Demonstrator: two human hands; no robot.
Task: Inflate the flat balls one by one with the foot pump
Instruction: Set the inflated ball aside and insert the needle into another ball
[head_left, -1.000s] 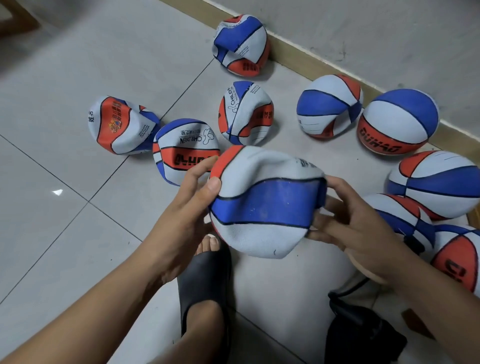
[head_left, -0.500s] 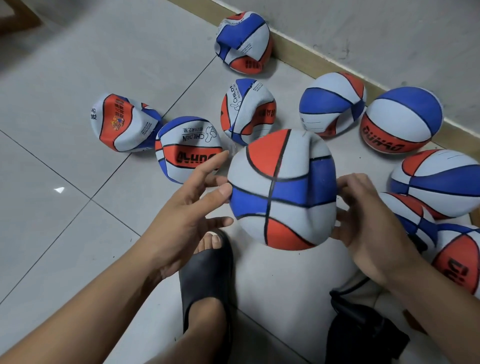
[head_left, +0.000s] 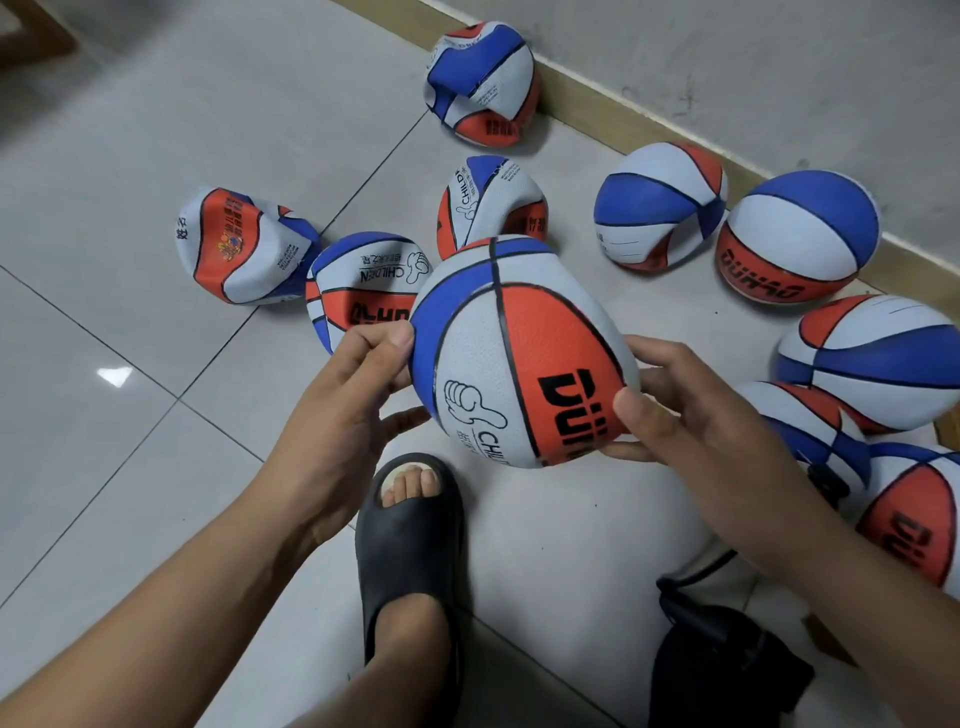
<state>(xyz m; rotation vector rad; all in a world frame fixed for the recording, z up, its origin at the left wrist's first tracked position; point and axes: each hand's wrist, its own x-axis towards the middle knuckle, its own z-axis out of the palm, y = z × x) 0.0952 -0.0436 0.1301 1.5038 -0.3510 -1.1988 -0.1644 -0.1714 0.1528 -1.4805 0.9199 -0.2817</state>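
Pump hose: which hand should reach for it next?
Probably the right hand: the hose and foot pump lie just under its forearm; the left hand grips the ball on the far side.

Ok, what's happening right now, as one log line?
ball: off floor, between both hands | left hand: grips it | right hand: grips it | foot pump: on floor

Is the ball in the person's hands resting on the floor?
No: the left hand and right hand hold the ball in the air.
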